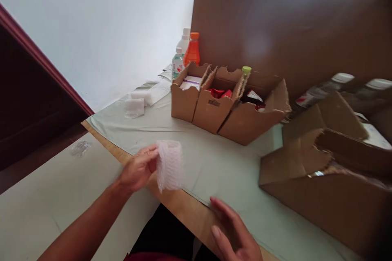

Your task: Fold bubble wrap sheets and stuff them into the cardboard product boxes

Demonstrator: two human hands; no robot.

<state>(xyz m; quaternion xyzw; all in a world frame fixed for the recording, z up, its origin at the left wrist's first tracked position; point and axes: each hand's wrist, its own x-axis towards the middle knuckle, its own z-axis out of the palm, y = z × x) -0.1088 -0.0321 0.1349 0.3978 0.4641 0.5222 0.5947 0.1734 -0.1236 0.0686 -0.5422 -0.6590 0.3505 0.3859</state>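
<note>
My left hand (139,168) pinches the left edge of a folded piece of bubble wrap (170,166), holding it above the table's front edge. The wrap is whitish and see-through, and whether anything lies inside it I cannot tell. To the right and lower, my right hand (234,232) is over the table edge with thumb and fingers apart and nothing in it. Some blur softens its fingers. On the table beyond the left hand lie more pieces of white wrapping (134,107).
Several cardboard bins (211,108) with small packs stand on the cloth-covered table (153,126). Bottles, one an orange bottle (192,51), stand behind. A larger cardboard box (290,167) is at right, before a cardboard panel (260,28). Crumpled clear plastic (81,148) lies on the floor.
</note>
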